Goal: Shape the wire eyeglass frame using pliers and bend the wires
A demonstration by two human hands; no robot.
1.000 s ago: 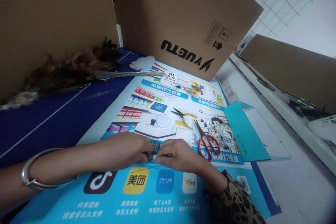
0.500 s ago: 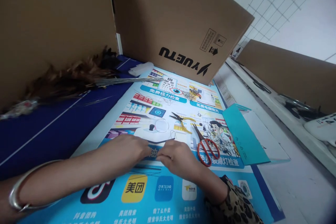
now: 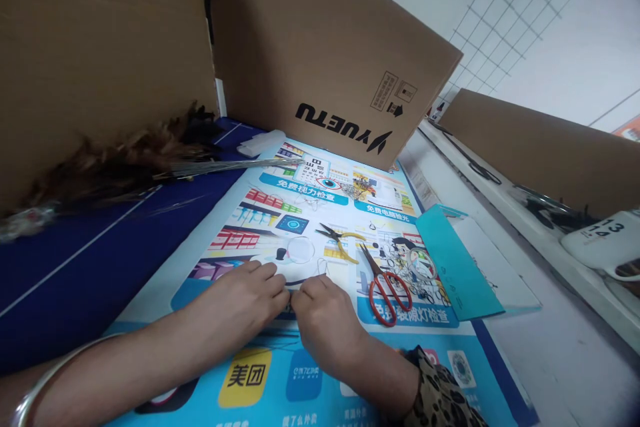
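Note:
Over the printed poster (image 3: pixel 295 213), my left hand (image 3: pixel 253 293) and my right hand (image 3: pixel 327 320) meet with their fingertips almost touching. Both are closed, fingers curled and pinched; whatever lies between them is hidden by the fingers. Thin dark wire-like strands (image 3: pixel 280 335) lie just below the hands. Right of my right hand rest scissors with red handles (image 3: pixel 387 293), blades pointing away. Beyond them is a pair of pliers with yellow handles (image 3: pixel 345 243), its jaws apart. A tangle of thin wire loops (image 3: pixel 425 270) lies beside the scissors.
A cardboard box (image 3: pixel 320 33) marked YUETU stands at the back. Brown feathers (image 3: pixel 115 163) and a bundle of thin metal wires (image 3: pixel 230 165) lie on the left. To the right are a teal folded card (image 3: pixel 455 267) and a white ledge with a mug (image 3: pixel 607 247).
My hands have drawn closer together, and the right hand has turned so its back faces up more. The whole view has shifted slightly.

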